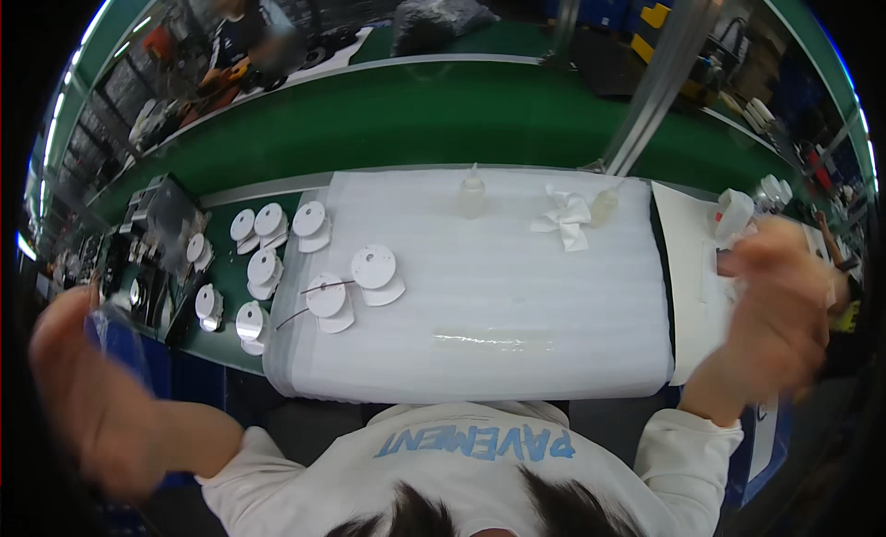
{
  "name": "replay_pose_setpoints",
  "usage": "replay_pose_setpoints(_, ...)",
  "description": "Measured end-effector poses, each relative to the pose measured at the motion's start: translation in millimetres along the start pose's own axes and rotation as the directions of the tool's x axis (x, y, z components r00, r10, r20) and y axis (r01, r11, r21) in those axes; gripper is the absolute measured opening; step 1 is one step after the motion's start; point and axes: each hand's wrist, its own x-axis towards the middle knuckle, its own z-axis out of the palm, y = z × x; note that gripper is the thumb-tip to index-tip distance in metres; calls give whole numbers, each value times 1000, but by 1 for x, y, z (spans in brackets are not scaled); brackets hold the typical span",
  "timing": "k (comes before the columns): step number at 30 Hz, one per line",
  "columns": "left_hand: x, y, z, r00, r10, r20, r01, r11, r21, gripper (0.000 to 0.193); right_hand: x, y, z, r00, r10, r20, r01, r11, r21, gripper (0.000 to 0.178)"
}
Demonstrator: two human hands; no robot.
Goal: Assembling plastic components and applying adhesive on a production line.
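Observation:
My left hand (97, 403) is raised at the far left, beside a blue bin (189, 375), and motion smears its fingers. On the far right my right hand (775, 306) is also blurred, over the cream sheet (688, 288). A white round part (735, 214) appears just beyond its fingers; whether they touch it I cannot tell. Several white spool-like parts with round discs stand at the left, among them one disc (374, 268) on the white foam mat (517, 288). Another part (327, 297) there has a thin dark wire by it.
A squeeze bottle (472, 196) stands at the mat's far edge. Right of it lie a crumpled white tissue (565, 219) and a second small bottle (604, 208). Beyond runs a green conveyor belt (369, 113) with a metal post (660, 76). Another person (245, 39) works across it.

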Motion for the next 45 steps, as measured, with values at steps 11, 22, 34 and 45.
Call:
replay_pose_setpoints(11, -118, -86, 117, 582, -775, 245, 267, 467, 843, 60, 20, 134, 194, 635, 470, 613, 0, 793, -609, 43)
replay_pose_setpoints(22, -113, -129, 102, 296, -909, 293, 295, 379, 877, 47, 18, 149, 257, 635, 403, 659, -57, 875, -480, 30)
replay_pose_setpoints(34, -113, -176, 4, 797, -576, 184, 604, 744, -287, 64, 54, 84, 303, 880, 202, 429, -178, 979, -96, 40)
replay_pose_setpoints(45, -165, -203, 3, 971, -240, 10, 239, 970, 31, 69, 58, 85, 319, 974, -154, 168, 167, 984, -64, 48)
